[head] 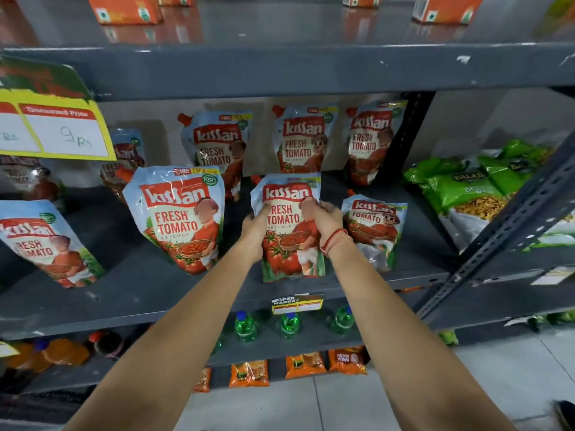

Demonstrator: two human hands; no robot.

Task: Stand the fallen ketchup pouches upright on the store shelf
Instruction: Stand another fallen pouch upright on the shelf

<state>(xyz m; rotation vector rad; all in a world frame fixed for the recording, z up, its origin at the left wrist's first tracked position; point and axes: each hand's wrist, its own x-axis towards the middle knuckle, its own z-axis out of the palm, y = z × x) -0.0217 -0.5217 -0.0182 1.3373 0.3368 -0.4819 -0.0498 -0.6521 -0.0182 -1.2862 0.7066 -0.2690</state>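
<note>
A Kissan ketchup pouch (287,237) stands upright near the front middle of the grey shelf (124,293). My left hand (255,230) grips its left side and my right hand (323,217) grips its right side near the top. Beside it, another pouch (180,219) stands upright to the left, and one at the far left (46,244) leans. To the right a smaller-looking pouch (373,228) stands slightly crumpled. Three pouches (217,144) (303,138) (370,138) stand along the back wall, and one more (124,160) shows partly behind the price sign.
A yellow price sign (53,126) hangs at the upper left. Green snack packs (473,188) fill the neighbouring shelf on the right, past a black upright post (407,135). Green bottles (245,326) stand on the shelf below. Orange cartons (124,9) sit on the shelf above.
</note>
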